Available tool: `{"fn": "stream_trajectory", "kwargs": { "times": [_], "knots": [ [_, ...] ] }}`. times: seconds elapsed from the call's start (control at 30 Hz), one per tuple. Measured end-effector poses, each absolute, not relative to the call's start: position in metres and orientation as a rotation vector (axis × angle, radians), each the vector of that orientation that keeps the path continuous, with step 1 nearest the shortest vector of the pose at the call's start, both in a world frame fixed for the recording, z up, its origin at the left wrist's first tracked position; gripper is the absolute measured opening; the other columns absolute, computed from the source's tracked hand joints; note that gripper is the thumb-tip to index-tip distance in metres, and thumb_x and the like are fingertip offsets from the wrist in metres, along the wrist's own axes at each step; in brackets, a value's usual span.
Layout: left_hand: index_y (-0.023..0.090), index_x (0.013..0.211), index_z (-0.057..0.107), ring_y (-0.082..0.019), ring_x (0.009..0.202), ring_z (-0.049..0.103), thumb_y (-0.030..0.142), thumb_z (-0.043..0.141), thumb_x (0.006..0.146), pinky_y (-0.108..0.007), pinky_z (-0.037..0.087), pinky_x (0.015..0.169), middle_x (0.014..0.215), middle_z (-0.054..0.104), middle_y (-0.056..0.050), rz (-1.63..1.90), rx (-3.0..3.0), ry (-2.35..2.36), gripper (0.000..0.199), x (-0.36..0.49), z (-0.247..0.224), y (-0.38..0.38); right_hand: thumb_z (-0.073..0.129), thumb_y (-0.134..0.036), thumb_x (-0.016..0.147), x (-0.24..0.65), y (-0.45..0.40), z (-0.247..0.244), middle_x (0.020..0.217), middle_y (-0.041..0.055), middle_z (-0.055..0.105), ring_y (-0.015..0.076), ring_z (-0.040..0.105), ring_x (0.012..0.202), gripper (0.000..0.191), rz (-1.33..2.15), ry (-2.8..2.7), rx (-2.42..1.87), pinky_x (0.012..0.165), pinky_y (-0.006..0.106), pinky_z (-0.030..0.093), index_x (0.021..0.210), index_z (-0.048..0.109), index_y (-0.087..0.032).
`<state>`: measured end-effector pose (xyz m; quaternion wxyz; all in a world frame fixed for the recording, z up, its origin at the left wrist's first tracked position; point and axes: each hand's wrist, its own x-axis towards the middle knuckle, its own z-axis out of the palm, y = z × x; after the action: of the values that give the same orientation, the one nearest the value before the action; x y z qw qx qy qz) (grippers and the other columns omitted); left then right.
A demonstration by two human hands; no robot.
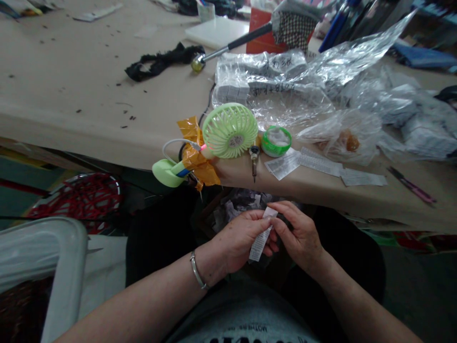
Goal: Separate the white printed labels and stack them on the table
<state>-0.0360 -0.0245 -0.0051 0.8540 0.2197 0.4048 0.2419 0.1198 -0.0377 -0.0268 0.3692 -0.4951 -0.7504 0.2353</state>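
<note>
A narrow white printed label is held over my lap, just below the table's front edge. My left hand, with a bangle at the wrist, pinches the label between thumb and fingers. Thumb and index finger of my right hand close on the label's upper end from the other side. On the table above the hands lie several printed label strips, beside a green round tub with white material in it. Left of the tub, a green fan is fixed with orange tape at the edge.
Scissors or snips lie at the table's right edge. Clear plastic bags cover the middle and right. A black cloth strip lies further back. A grey-white bin stands at lower left, near a red-strapped round seat. Paper scraps lie below the edge.
</note>
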Motion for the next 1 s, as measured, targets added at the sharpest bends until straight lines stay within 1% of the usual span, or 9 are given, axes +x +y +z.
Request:
{"fn": "stream_trajectory", "kwargs": {
  "times": [0.13, 0.2, 0.27, 0.37, 0.57, 0.67, 0.83, 0.9, 1.0],
  "knots": [
    [0.014, 0.079, 0.061, -0.008, 0.048, 0.054, 0.023, 0.059, 0.081, -0.019, 0.040, 0.047, 0.059, 0.057, 0.000, 0.495, 0.457, 0.851, 0.010, -0.036, -0.008, -0.024, 0.052, -0.026, 0.089, 0.119, -0.040, -0.030, 0.104, 0.0083, 0.066, 0.0207, 0.064, 0.097, 0.027, 0.661, -1.872, -1.284, 0.086, 0.035, 0.053, 0.114, 0.061, -0.020],
    [0.014, 0.079, 0.060, -0.009, 0.049, 0.054, 0.026, 0.059, 0.081, -0.019, 0.039, 0.047, 0.061, 0.057, 0.001, 0.514, 0.460, 0.842, 0.012, -0.036, -0.009, -0.023, 0.054, -0.027, 0.088, 0.118, -0.040, -0.032, 0.104, 0.0066, 0.067, 0.0194, 0.065, 0.094, 0.029, 0.772, -1.743, -1.305, 0.083, 0.033, 0.054, 0.116, 0.059, -0.021],
    [0.015, 0.078, 0.058, -0.009, 0.050, 0.055, 0.028, 0.059, 0.082, -0.019, 0.040, 0.047, 0.062, 0.056, 0.001, 0.546, 0.472, 0.838, 0.014, -0.037, -0.010, -0.024, 0.057, -0.030, 0.087, 0.116, -0.038, -0.033, 0.095, 0.0030, 0.069, 0.0163, 0.066, 0.082, 0.024, 0.952, -1.546, -1.328, 0.073, 0.028, 0.055, 0.109, 0.060, -0.022],
    [0.015, 0.074, 0.057, -0.009, 0.050, 0.054, 0.032, 0.059, 0.082, -0.020, 0.040, 0.047, 0.061, 0.055, 0.001, 0.596, 0.524, 0.851, 0.019, -0.038, -0.010, -0.025, 0.062, -0.033, 0.083, 0.111, -0.034, -0.031, 0.075, -0.0020, 0.066, 0.0115, 0.062, 0.063, 0.013, 1.221, -1.291, -1.326, 0.058, 0.022, 0.052, 0.089, 0.062, -0.022],
    [0.015, 0.069, 0.056, -0.009, 0.052, 0.051, 0.034, 0.056, 0.083, -0.020, 0.039, 0.050, 0.059, 0.054, 0.001, 0.666, 0.647, 0.940, 0.023, -0.039, -0.008, -0.026, 0.066, -0.036, 0.078, 0.097, -0.026, -0.023, 0.055, -0.0043, 0.059, 0.0092, 0.052, 0.045, 0.018, 1.389, -1.129, -1.299, 0.045, 0.021, 0.045, 0.074, 0.060, -0.020],
    [0.015, 0.069, 0.058, -0.009, 0.055, 0.050, 0.031, 0.052, 0.084, -0.021, 0.040, 0.054, 0.060, 0.055, 0.001, 0.714, 0.753, 0.964, 0.023, -0.042, -0.008, -0.024, 0.065, -0.034, 0.079, 0.092, -0.022, -0.020, 0.055, -0.0041, 0.058, 0.0090, 0.052, 0.046, 0.017, 1.387, -1.153, -1.288, 0.047, 0.021, 0.045, 0.072, 0.060, -0.019],
    [0.015, 0.076, 0.066, -0.012, 0.070, 0.055, 0.021, 0.054, 0.083, -0.022, 0.042, 0.067, 0.072, 0.063, 0.000, 0.877, 1.113, 1.099, 0.016, -0.053, -0.007, -0.013, 0.064, -0.028, 0.079, 0.090, -0.010, -0.015, 0.075, -0.0002, 0.064, 0.0112, 0.057, 0.068, 0.011, 1.273, -1.280, -1.259, 0.061, 0.021, 0.046, 0.074, 0.064, -0.019],
    [0.016, 0.079, 0.067, -0.012, 0.072, 0.056, 0.022, 0.054, 0.084, -0.022, 0.043, 0.067, 0.075, 0.065, 0.000, 0.931, 1.233, 1.180, 0.015, -0.058, -0.006, -0.008, 0.063, -0.028, 0.080, 0.089, -0.004, -0.014, 0.074, -0.0006, 0.062, 0.0109, 0.055, 0.068, 0.011, 1.236, -1.340, -1.272, 0.060, 0.021, 0.044, 0.076, 0.064, -0.019],
    [0.016, 0.082, 0.067, -0.011, 0.069, 0.057, 0.022, 0.055, 0.085, -0.020, 0.043, 0.065, 0.074, 0.066, 0.001, 0.988, 1.379, 1.256, 0.014, -0.063, -0.005, -0.001, 0.062, -0.028, 0.081, 0.086, 0.003, -0.011, 0.066, -0.0030, 0.056, 0.0090, 0.049, 0.060, 0.011, 1.193, -1.394, -1.326, 0.055, 0.020, 0.039, 0.076, 0.063, -0.018]
  ]
}}
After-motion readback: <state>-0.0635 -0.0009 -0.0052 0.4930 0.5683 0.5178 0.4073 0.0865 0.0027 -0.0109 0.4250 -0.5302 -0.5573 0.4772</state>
